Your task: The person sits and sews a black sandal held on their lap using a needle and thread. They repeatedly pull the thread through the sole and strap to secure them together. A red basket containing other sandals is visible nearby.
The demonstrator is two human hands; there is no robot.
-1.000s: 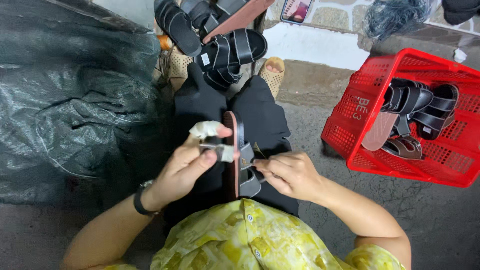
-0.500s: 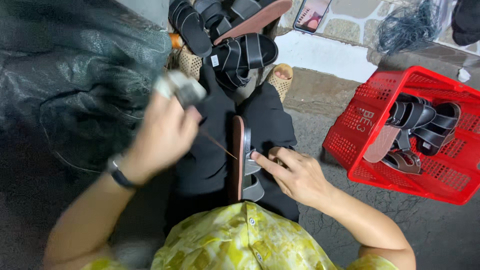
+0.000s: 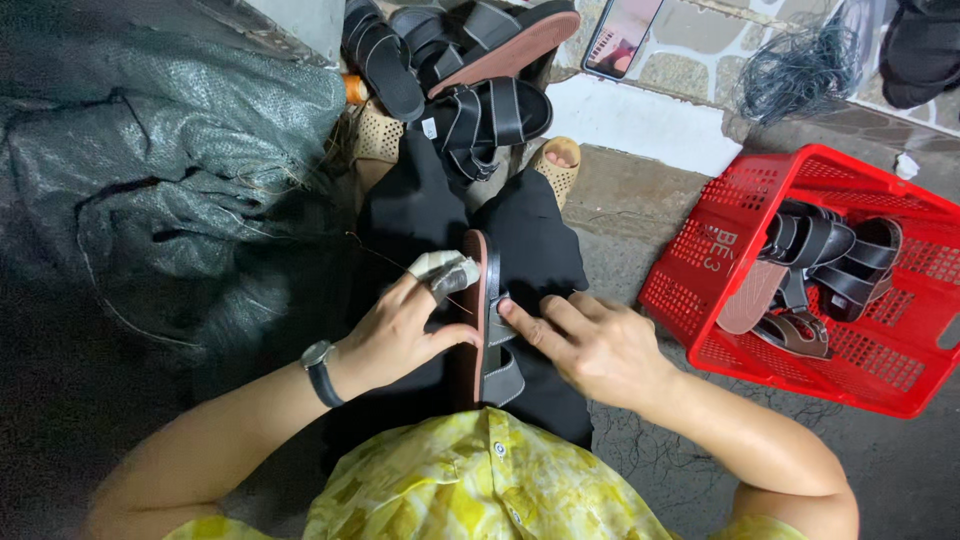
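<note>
While a dark strapped sandal is stood on its edge on the person's black-clothed lap, it is steadied from both sides by bare hands. The left hand is pressed against the sole side, its thumb laid along the brown edge, and its first fingers are seen wrapped in pale tape or cloth; whether a needle is pinched there cannot be told, though a thin thread is seen running up and to the left from those fingertips. A dark wristwatch is worn on that wrist. The right hand is laid open against the strap side, its fingertips pressed onto the grey strap near the middle of the sandal, with nothing closed in the palm.

Beyond the knees, a heap of black sandals is piled on the floor, and the person's own feet in tan perforated shoes are seen just below it. A phone with a lit screen is propped near the top edge. A red plastic basket is set on the concrete to the right, well apart from the hands, and several dark sandals are held in it. A large grey woven sack is slumped on the left
</note>
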